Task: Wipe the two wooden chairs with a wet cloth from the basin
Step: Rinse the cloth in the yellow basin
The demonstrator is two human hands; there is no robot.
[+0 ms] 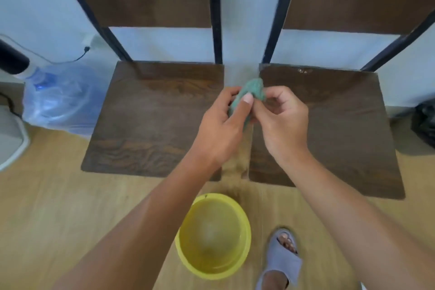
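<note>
1. Both hands hold a small green cloth (250, 95) bunched up above the gap between the two wooden chairs. The left hand (220, 129) wraps its fingers around the lower part, thumb pressed on the front; the right hand (283, 120) pinches the upper part between thumb and fingertips.
2. The step in hand looks like wringing or opening the cloth. To do it well, I judge each grip should stay firm while the hands twist opposite ways, then spread the cloth flat so a broad face meets the wood.
3. Any drips are best kept over the yellow basin (213, 235), which sits on the floor below, near the chairs' front edges.
4. The left chair seat (150, 120) and right chair seat (341, 125) are dark brown wood grain on black frames, side by side, close but apart; whether they are wet I cannot tell.
5. The cloth looks compact and crumpled.
</note>
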